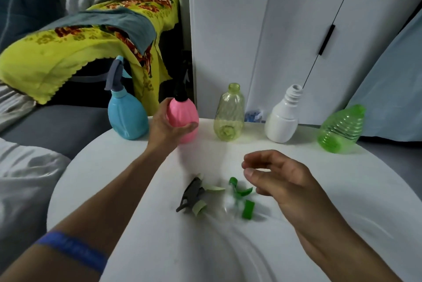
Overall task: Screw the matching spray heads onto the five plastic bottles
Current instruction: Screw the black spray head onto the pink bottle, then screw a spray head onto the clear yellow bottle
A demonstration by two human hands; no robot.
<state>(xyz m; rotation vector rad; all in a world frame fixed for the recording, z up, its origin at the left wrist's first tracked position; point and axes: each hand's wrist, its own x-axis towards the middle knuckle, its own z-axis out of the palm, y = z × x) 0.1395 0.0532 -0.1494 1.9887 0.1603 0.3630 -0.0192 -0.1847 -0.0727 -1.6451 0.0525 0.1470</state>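
Five bottles line the far edge of the white round table (pixel 137 190). The blue bottle (pixel 126 117) at the left carries a grey spray head. My left hand (pixel 167 125) grips the pink bottle (pixel 183 119), which has a black spray head on it. To its right stand a pale yellow-green bottle (pixel 229 115), a white bottle (pixel 284 119) and a bright green ribbed bottle (pixel 341 129), all with bare necks. My right hand (pixel 276 174) hovers with fingers loosely curled and holds nothing, just above a green-and-clear spray head (pixel 242 199). A grey and pale-green spray head (pixel 194 196) lies to its left.
A grey sofa (pixel 57 126) with a yellow flowered blanket (pixel 68 48) stands left of the table. White cabinet doors (pixel 296 30) rise behind the bottles. A light blue cushion (pixel 397 87) leans at the right.
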